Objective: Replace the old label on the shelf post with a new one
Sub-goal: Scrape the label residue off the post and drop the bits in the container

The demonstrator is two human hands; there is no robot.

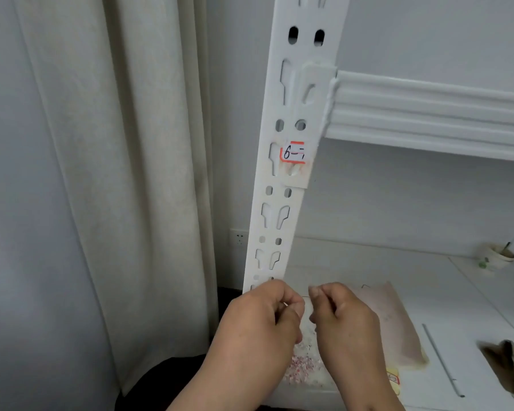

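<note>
A white slotted shelf post [282, 179] is standing in front of a cream curtain [125, 173], still wearing one red-edged label [293, 154] handwritten "6-", stuck just below the beam [428, 111] that is joining the post from the right. Below it, two bare hands are meeting in front of the post's lower end: the left hand [260, 317] and the right hand [343, 315] are both curling their fingers inward, fingertips pinched close together, apparently on something small and pale between them, though what it is cannot be told. On the lower shelf [472, 292] behind the hands, one small cup [497, 256] is holding a thin stick-like item, one pinkish sheet [398, 327] is lying flat, and a scatter of red-and-white scraps [304, 367] is lying beside a yellow-edged sticker [393, 381].
</note>
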